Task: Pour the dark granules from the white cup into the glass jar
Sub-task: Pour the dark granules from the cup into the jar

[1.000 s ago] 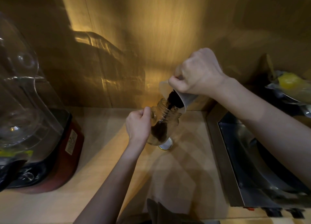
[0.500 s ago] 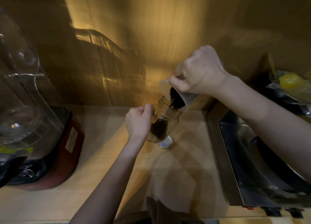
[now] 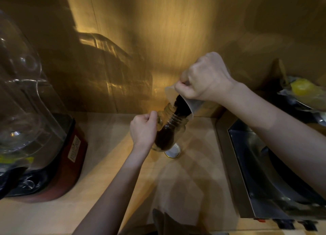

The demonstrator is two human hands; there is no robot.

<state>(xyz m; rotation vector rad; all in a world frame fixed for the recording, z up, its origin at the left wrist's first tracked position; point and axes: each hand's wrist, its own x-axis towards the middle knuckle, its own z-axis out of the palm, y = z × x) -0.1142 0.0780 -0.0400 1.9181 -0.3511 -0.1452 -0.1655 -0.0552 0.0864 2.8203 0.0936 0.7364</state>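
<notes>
My left hand [image 3: 143,129] grips the glass jar [image 3: 176,123], tilted with its mouth up and to the right, just above the wooden counter. My right hand [image 3: 205,77] holds the white cup [image 3: 192,105] tipped steeply over the jar's mouth, its rim squeezed into a spout. Dark granules [image 3: 180,105] slide out of the cup through the jar's neck, and a dark heap [image 3: 165,137] fills the jar's lower part.
The jar's metal lid [image 3: 172,151] lies on the wooden counter [image 3: 190,173] beside the jar's base. A blender with a clear jug and red base [image 3: 70,157] stands at the left. A steel appliance [image 3: 264,164] flanks the right, with a yellow item in foil [image 3: 303,90] behind it.
The granules keep flowing: the heap in the jar has grown and the cup holds less. Both hands stay almost where they were.
</notes>
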